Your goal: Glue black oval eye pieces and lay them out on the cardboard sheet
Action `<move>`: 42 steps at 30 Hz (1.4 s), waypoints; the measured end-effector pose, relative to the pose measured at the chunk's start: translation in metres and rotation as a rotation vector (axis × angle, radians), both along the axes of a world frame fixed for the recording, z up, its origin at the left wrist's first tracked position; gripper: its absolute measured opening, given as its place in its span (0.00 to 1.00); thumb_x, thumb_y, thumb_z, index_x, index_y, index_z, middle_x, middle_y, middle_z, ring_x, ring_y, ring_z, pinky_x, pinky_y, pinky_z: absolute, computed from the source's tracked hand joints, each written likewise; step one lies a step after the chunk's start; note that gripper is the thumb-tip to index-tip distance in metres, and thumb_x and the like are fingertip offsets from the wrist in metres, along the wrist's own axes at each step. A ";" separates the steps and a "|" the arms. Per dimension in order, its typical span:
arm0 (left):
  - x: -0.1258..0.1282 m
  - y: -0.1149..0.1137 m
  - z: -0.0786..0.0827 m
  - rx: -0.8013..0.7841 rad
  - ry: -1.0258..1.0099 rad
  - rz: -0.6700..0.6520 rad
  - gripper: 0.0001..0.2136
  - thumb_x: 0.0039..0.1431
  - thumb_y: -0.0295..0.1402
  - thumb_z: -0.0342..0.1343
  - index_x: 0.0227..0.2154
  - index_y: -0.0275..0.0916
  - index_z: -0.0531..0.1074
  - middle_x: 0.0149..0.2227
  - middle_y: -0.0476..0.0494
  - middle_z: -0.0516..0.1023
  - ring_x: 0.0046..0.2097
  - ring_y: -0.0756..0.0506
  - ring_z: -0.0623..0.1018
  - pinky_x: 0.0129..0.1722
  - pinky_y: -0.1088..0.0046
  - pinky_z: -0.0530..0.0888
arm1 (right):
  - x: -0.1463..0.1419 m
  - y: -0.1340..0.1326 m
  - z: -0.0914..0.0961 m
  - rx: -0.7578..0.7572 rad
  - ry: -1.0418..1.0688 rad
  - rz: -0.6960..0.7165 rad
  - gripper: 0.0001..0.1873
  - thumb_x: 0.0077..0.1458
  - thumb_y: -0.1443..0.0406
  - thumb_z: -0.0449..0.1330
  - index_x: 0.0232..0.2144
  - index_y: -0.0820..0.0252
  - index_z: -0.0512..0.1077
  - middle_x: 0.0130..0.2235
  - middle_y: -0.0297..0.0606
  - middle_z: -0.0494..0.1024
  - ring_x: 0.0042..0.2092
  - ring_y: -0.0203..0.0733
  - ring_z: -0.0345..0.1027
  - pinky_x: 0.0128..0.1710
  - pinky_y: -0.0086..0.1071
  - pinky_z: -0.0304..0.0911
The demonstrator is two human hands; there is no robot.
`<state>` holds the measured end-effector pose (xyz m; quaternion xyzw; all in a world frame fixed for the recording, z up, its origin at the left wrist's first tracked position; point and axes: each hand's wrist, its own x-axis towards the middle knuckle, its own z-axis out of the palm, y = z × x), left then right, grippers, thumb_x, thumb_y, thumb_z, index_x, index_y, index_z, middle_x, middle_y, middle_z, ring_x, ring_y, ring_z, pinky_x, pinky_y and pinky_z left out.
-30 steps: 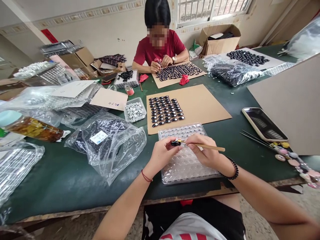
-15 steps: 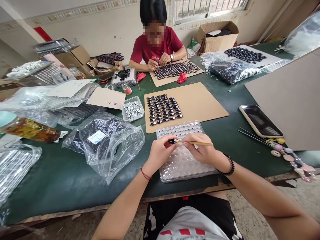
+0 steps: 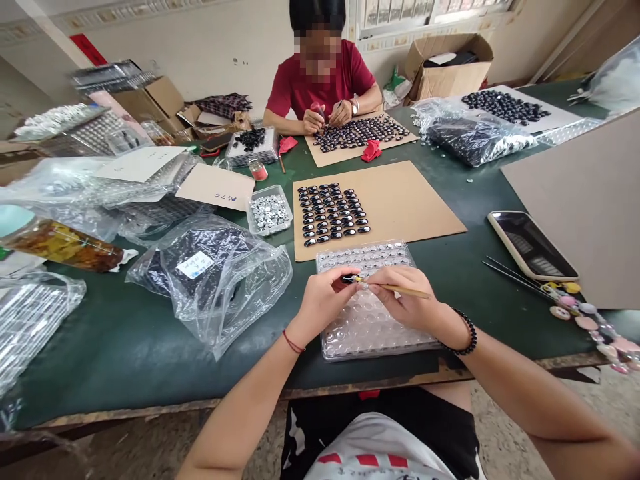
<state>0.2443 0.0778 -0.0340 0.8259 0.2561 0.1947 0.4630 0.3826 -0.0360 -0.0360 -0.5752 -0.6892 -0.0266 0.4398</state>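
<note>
My left hand [image 3: 323, 300] pinches a small black oval piece [image 3: 349, 279] above a clear blister tray [image 3: 370, 333] of round clear domes. My right hand [image 3: 405, 300] holds a thin wooden stick [image 3: 405, 289] like a pen, its tip touching the black piece. Both hands hover over the tray's middle. Beyond the tray lies a brown cardboard sheet [image 3: 400, 200] with rows of finished black oval pieces [image 3: 330, 213].
A phone [image 3: 531, 245] and thin metal tweezers [image 3: 510, 275] lie to the right, with pastel buttons [image 3: 590, 320] near the edge. A plastic bag of dark parts [image 3: 215, 273] sits to the left, beside a small tub of silver pieces [image 3: 270, 212]. Across the table a person in red [image 3: 320, 87] works on another cardboard sheet.
My hands have stayed together over the tray with the stick on the black piece; only the view has shifted slightly. The person opposite keeps working.
</note>
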 end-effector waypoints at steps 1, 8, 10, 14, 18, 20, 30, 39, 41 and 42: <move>0.000 0.000 0.000 0.001 -0.001 -0.003 0.10 0.50 0.32 0.58 0.38 0.40 0.74 0.36 0.48 0.78 0.31 0.49 0.76 0.33 0.74 0.73 | 0.000 0.000 -0.001 -0.006 -0.001 0.000 0.03 0.55 0.70 0.53 0.32 0.59 0.66 0.27 0.35 0.73 0.28 0.35 0.64 0.29 0.28 0.59; -0.002 -0.002 0.001 0.043 -0.034 0.005 0.08 0.52 0.32 0.56 0.36 0.39 0.74 0.35 0.48 0.78 0.29 0.50 0.75 0.32 0.75 0.72 | 0.000 -0.001 -0.005 -0.030 0.003 0.029 0.03 0.55 0.70 0.54 0.33 0.59 0.66 0.28 0.36 0.73 0.29 0.35 0.65 0.30 0.29 0.59; -0.003 -0.002 0.001 0.054 -0.035 0.005 0.08 0.52 0.33 0.56 0.35 0.39 0.74 0.34 0.48 0.78 0.29 0.50 0.74 0.31 0.75 0.71 | -0.002 -0.002 -0.005 -0.028 0.020 0.052 0.03 0.54 0.70 0.54 0.33 0.59 0.67 0.28 0.36 0.73 0.29 0.35 0.65 0.30 0.29 0.59; -0.003 -0.002 0.001 -0.046 -0.079 -0.008 0.08 0.51 0.34 0.57 0.34 0.37 0.74 0.32 0.45 0.77 0.30 0.49 0.74 0.29 0.75 0.70 | 0.000 0.001 -0.002 -0.079 0.315 0.061 0.04 0.56 0.67 0.53 0.31 0.59 0.68 0.27 0.34 0.71 0.25 0.32 0.63 0.26 0.28 0.58; -0.002 -0.004 0.001 -0.168 -0.076 -0.030 0.08 0.50 0.34 0.59 0.32 0.35 0.74 0.29 0.44 0.76 0.26 0.50 0.72 0.25 0.76 0.69 | 0.007 0.007 0.003 -0.316 0.954 0.140 0.13 0.58 0.58 0.50 0.27 0.61 0.65 0.22 0.32 0.68 0.17 0.29 0.56 0.17 0.26 0.53; -0.002 -0.005 0.001 -0.194 -0.058 -0.025 0.09 0.49 0.34 0.59 0.32 0.34 0.74 0.28 0.43 0.76 0.24 0.51 0.72 0.23 0.76 0.69 | 0.010 0.009 0.004 -0.374 1.154 0.198 0.17 0.58 0.56 0.49 0.23 0.61 0.62 0.20 0.31 0.66 0.18 0.30 0.57 0.16 0.25 0.52; -0.001 -0.007 0.000 -0.278 -0.126 -0.062 0.15 0.50 0.38 0.58 0.40 0.37 0.73 0.31 0.44 0.77 0.26 0.49 0.75 0.27 0.74 0.73 | 0.004 0.010 0.000 -0.404 0.864 0.064 0.12 0.52 0.58 0.56 0.27 0.61 0.64 0.21 0.27 0.61 0.20 0.28 0.52 0.18 0.24 0.50; -0.005 -0.013 -0.001 0.285 -0.178 -0.077 0.10 0.54 0.36 0.55 0.40 0.43 0.73 0.37 0.47 0.78 0.28 0.51 0.74 0.32 0.75 0.72 | 0.008 0.010 0.002 -0.505 0.913 0.186 0.13 0.48 0.60 0.61 0.35 0.61 0.68 0.35 0.38 0.72 0.37 0.37 0.68 0.35 0.31 0.66; -0.005 -0.013 -0.003 0.417 -0.220 -0.067 0.10 0.55 0.35 0.54 0.40 0.42 0.73 0.35 0.47 0.78 0.27 0.51 0.74 0.32 0.75 0.72 | 0.009 0.010 0.001 -0.504 0.930 0.175 0.13 0.47 0.60 0.62 0.34 0.61 0.69 0.33 0.37 0.73 0.36 0.37 0.68 0.36 0.32 0.65; -0.005 -0.012 -0.004 0.467 -0.234 -0.055 0.10 0.55 0.36 0.53 0.40 0.41 0.73 0.32 0.47 0.78 0.26 0.52 0.73 0.32 0.75 0.72 | 0.009 0.010 0.001 -0.501 0.928 0.154 0.13 0.46 0.60 0.62 0.33 0.61 0.70 0.33 0.37 0.74 0.36 0.37 0.68 0.36 0.32 0.65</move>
